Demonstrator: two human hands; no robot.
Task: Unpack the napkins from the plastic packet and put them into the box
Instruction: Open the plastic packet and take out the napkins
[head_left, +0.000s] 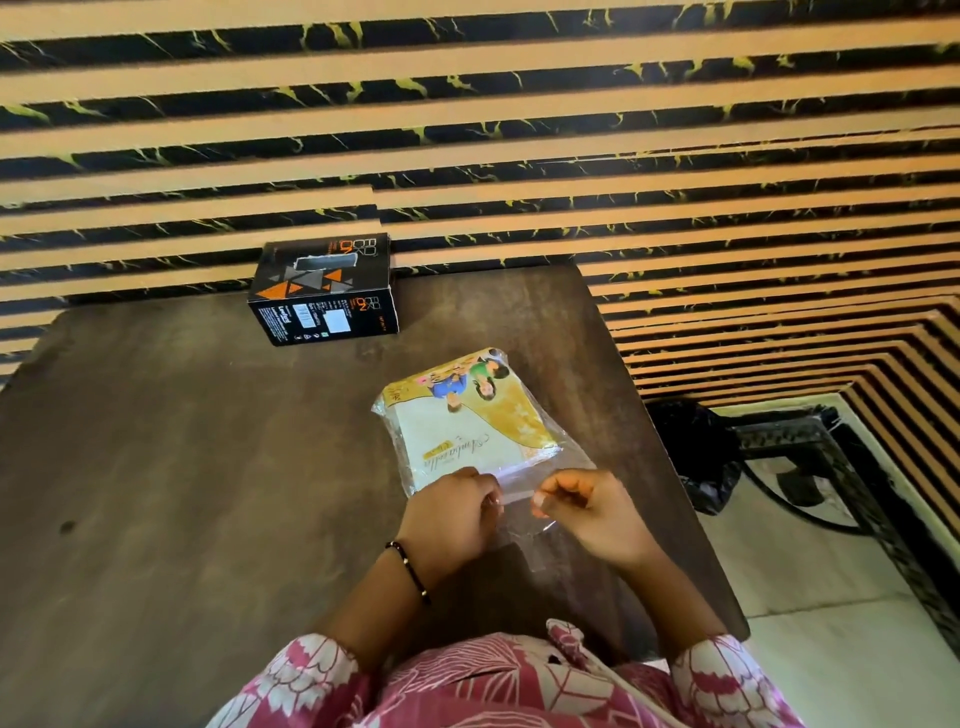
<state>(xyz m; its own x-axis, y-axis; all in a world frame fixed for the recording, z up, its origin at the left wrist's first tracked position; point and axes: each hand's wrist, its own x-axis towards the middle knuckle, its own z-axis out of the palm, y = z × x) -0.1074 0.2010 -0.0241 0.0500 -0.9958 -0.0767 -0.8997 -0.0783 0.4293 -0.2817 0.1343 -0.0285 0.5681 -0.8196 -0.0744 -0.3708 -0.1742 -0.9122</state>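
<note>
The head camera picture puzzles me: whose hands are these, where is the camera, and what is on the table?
No machine here: a person wears the camera on their head, so you look down at their own hands. On the dark wooden table lies a clear plastic packet of napkins. The left hand and right hand both pinch its near edge, apparently to open it. Farther back stands a black box with orange triangles and a slot on top, apart from the packet.

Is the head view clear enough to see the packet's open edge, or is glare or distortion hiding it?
Head view: the clear flap of the plastic packet catches soft glare between the left hand and right hand, so its edge reads faintly; wide-angle distortion bends the striped wall; the box is sharp and evenly lit.
</note>
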